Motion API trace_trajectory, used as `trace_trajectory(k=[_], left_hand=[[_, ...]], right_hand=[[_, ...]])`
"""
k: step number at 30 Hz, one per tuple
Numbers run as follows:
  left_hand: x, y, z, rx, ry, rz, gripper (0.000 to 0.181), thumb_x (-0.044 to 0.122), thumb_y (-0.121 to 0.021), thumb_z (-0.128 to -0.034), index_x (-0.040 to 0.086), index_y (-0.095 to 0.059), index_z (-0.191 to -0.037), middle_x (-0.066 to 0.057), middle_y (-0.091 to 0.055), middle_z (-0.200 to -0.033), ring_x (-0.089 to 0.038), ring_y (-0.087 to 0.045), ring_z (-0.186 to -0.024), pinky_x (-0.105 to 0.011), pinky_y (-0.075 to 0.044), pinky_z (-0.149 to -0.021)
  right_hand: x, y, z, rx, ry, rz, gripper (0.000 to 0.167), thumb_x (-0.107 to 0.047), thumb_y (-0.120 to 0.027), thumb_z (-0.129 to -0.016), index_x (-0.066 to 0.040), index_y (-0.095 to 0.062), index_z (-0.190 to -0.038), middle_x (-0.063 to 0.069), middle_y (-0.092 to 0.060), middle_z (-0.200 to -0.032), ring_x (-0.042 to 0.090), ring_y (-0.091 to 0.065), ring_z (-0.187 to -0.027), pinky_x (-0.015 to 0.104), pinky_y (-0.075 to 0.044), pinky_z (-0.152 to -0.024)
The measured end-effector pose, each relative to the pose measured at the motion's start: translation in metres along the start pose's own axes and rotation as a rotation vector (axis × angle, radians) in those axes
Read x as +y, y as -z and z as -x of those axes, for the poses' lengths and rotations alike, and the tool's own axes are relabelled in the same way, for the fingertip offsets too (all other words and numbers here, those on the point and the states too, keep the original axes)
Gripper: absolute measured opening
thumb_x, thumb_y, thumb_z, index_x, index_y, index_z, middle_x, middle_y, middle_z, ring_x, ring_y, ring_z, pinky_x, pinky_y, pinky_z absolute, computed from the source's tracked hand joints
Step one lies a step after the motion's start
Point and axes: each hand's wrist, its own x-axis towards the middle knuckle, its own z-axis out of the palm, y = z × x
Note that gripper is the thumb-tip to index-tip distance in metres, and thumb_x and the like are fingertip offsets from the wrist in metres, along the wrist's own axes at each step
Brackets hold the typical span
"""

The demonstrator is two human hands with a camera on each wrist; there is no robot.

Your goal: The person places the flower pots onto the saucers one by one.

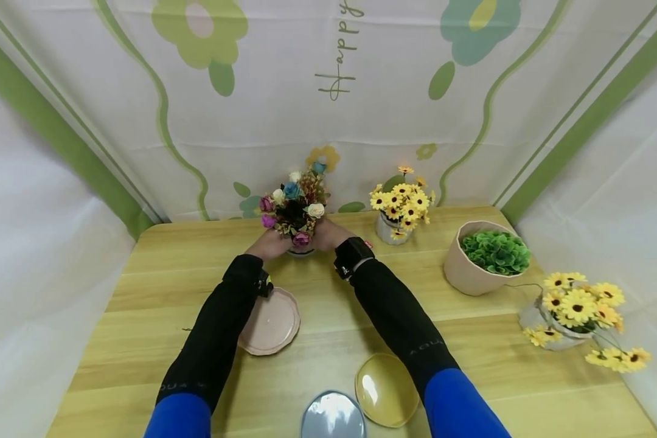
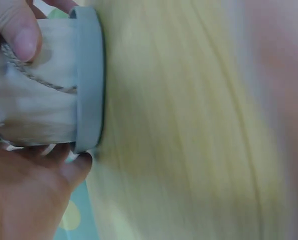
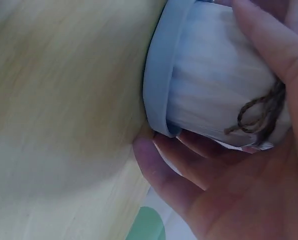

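At the back of the table, both hands grip a flower pot of mixed artificial flowers (image 1: 294,207), one hand on each side. My left hand (image 1: 271,244) curls round the pot's left side and my right hand (image 1: 330,235) round its right. White paper-like wrapping tied with twine covers the pot (image 2: 44,110) in the left wrist view. Its grey-blue saucer (image 3: 161,70) is against or very near the tabletop; the right wrist view shows fingertips beside its edge. From above, blossoms hide most of the pot and some fingers.
A small pot of yellow flowers (image 1: 392,231) stands right of the hands. Further right are a pink pot with green leaves (image 1: 473,277) and another yellow-flower pot (image 1: 561,331). Nearer lie a pink plate (image 1: 271,322), a yellow dish (image 1: 385,389) and a grey-blue plate (image 1: 333,420). A curtain (image 1: 285,109) hangs behind.
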Motion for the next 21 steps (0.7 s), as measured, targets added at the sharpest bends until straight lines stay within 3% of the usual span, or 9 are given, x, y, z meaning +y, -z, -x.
trace_trajectory(k=[2, 6, 8, 11, 13, 16, 18, 19, 21], left_hand=[[0.0, -0.003, 0.001, 0.003, -0.01, 0.02, 0.058, 0.029, -0.044, -0.1109, 0.006, -0.037, -0.164, -0.022, -0.057, -0.133, -0.033, -0.053, -0.112, -0.044, -0.036, -0.094], [-0.001, -0.007, 0.001, 0.019, -0.023, 0.053, 0.062, 0.027, -0.047, -0.1101, 0.009, -0.031, -0.167, -0.021, -0.041, -0.166, -0.036, -0.048, -0.132, -0.046, -0.036, -0.098], [0.0, -0.007, 0.003, 0.031, -0.021, 0.059, 0.063, 0.027, -0.049, -0.1096, 0.009, -0.03, -0.167, -0.02, -0.04, -0.167, -0.036, -0.048, -0.134, -0.045, -0.037, -0.099], [0.001, -0.005, 0.006, 0.042, 0.009, 0.044, 0.058, 0.025, -0.049, -0.1083, 0.006, -0.037, -0.162, -0.023, -0.047, -0.159, -0.033, -0.053, -0.12, -0.042, -0.038, -0.093], [0.002, -0.004, 0.009, 0.032, 0.05, 0.016, 0.044, 0.026, -0.047, -0.1076, 0.0, -0.053, -0.143, -0.027, -0.058, -0.134, -0.03, -0.055, -0.1, -0.039, -0.038, -0.085], [0.003, -0.002, 0.015, 0.009, 0.072, -0.001, 0.04, 0.029, -0.048, -0.1072, 0.001, -0.055, -0.134, -0.025, -0.056, -0.118, -0.028, -0.05, -0.087, -0.04, -0.039, -0.081], [0.003, -0.001, 0.018, -0.002, 0.033, 0.033, 0.05, 0.035, -0.054, -0.1078, 0.006, -0.049, -0.148, -0.023, -0.056, -0.135, -0.031, -0.059, -0.109, -0.042, -0.046, -0.095], [0.003, -0.002, 0.019, 0.003, 0.004, 0.055, 0.063, 0.038, -0.058, -0.107, 0.011, -0.038, -0.16, -0.022, -0.049, -0.152, -0.033, -0.057, -0.127, -0.046, -0.045, -0.107], [0.003, -0.001, 0.025, -0.002, -0.022, 0.097, 0.088, 0.046, -0.065, -0.1041, 0.022, -0.013, -0.171, -0.016, -0.026, -0.173, -0.036, -0.034, -0.156, -0.057, -0.031, -0.127]], right_hand=[[0.003, -0.003, 0.001, 0.028, 0.051, -0.004, 0.082, -0.03, -0.073, -0.101, -0.013, -0.028, -0.168, 0.012, -0.034, -0.17, 0.029, -0.041, -0.151, 0.037, -0.034, -0.127], [0.009, -0.01, 0.002, 0.098, 0.167, -0.066, 0.094, -0.026, -0.084, -0.092, -0.015, -0.028, -0.167, 0.009, -0.031, -0.173, 0.026, -0.029, -0.161, 0.039, -0.025, -0.134], [0.011, -0.014, 0.004, 0.125, 0.174, -0.102, 0.097, -0.026, -0.086, -0.09, -0.016, -0.028, -0.167, 0.01, -0.031, -0.172, 0.027, -0.029, -0.16, 0.041, -0.025, -0.134], [0.011, -0.021, 0.011, 0.147, 0.108, -0.129, 0.107, -0.032, -0.087, -0.089, -0.013, -0.019, -0.169, 0.016, -0.02, -0.175, 0.033, -0.02, -0.162, 0.046, -0.02, -0.135], [0.009, -0.024, 0.018, 0.131, 0.049, -0.152, 0.119, -0.038, -0.086, -0.089, -0.011, -0.004, -0.171, 0.02, -0.006, -0.177, 0.037, -0.008, -0.165, 0.051, -0.013, -0.136], [0.007, -0.026, 0.031, 0.1, -0.026, -0.15, 0.134, -0.047, -0.084, -0.089, -0.01, 0.018, -0.168, 0.024, 0.01, -0.176, 0.041, 0.005, -0.165, 0.056, -0.009, -0.135], [0.008, -0.026, 0.041, 0.091, -0.042, -0.157, 0.14, -0.05, -0.084, -0.089, -0.014, 0.028, -0.165, 0.022, 0.012, -0.177, 0.039, 0.007, -0.165, 0.057, -0.01, -0.135], [0.009, -0.026, 0.046, 0.092, -0.045, -0.154, 0.141, -0.052, -0.084, -0.088, -0.016, 0.03, -0.164, 0.022, 0.013, -0.177, 0.039, 0.007, -0.165, 0.058, -0.011, -0.135], [0.012, -0.025, 0.056, 0.087, -0.047, -0.135, 0.142, -0.056, -0.082, -0.088, -0.019, 0.033, -0.163, 0.02, 0.014, -0.177, 0.037, 0.007, -0.166, 0.058, -0.011, -0.134]])
